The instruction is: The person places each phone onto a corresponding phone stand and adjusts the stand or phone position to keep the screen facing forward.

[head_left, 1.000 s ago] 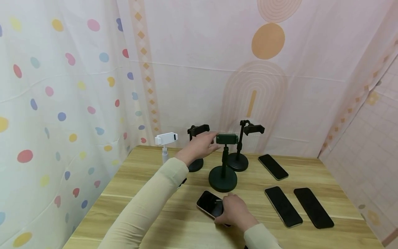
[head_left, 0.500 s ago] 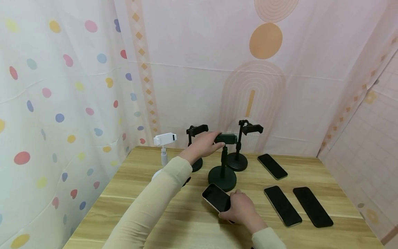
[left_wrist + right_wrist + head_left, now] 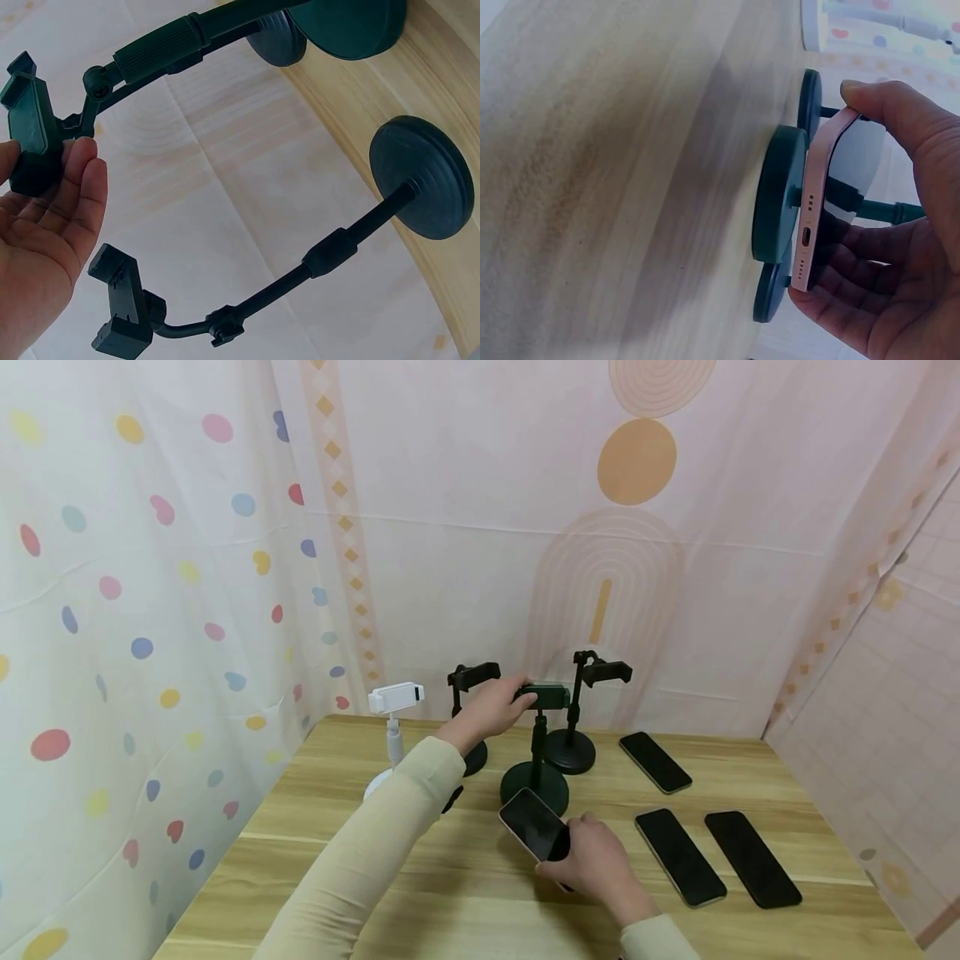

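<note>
The right hand pinches a phone across its width, the thumb on one long edge and the curled fingers on the opposite one. The phone is held off the table, ahead and to the left of that hand, with its dark screen upward. Its long axis runs diagonally: the end with the charging port lies nearest the right palm, and the free end points forward and left, overlapping the base of the green stand in the head view; whether the two touch cannot be told.

The left hand pinches the left end of the green stand's clamp between thumb and fingers. The stand is upright, its post vertical, and the clamp's long axis runs sideways to the right of this hand.

One black stand is just beyond the left hand and partly hidden by it; another is beyond and to the right. A white stand is left of the left hand. To the right of the right hand, two phones lie side by side, and a third lies farther forward, all screen up.
</note>
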`<state>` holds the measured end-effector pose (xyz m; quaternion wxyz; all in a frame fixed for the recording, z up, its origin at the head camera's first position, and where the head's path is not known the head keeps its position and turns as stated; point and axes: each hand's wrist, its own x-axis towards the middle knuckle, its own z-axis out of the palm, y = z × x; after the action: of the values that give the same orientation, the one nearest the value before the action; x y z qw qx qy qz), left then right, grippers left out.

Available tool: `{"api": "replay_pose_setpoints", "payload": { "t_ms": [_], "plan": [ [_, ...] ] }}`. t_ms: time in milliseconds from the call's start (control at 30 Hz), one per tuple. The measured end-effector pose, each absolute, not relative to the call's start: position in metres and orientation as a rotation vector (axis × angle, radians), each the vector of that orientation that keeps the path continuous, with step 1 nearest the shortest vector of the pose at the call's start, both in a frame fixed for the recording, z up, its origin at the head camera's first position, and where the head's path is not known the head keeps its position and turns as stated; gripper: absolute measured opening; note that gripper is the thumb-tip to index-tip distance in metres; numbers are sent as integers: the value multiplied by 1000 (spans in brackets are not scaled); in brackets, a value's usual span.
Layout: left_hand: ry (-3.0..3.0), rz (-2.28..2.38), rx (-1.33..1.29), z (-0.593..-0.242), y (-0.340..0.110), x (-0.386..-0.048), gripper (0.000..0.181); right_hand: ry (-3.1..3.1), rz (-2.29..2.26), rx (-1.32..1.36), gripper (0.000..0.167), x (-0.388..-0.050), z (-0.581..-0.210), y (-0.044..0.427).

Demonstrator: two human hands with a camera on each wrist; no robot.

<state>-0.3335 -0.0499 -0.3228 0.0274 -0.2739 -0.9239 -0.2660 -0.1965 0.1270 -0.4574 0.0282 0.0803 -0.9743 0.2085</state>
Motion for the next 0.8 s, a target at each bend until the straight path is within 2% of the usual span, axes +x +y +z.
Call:
{"api": "replay_pose_setpoints", "payload": {
  "t_ms": [333, 800],
  "plan": [
    [-2835, -842, -860, -319, -51, -328, 37, -2906, 699, 131, 77, -199, -448, 130],
    [-2803, -802, -888, -322, -52, -327, 42, -2686, 818, 12, 74, -199, -436, 133]
  ]
}}
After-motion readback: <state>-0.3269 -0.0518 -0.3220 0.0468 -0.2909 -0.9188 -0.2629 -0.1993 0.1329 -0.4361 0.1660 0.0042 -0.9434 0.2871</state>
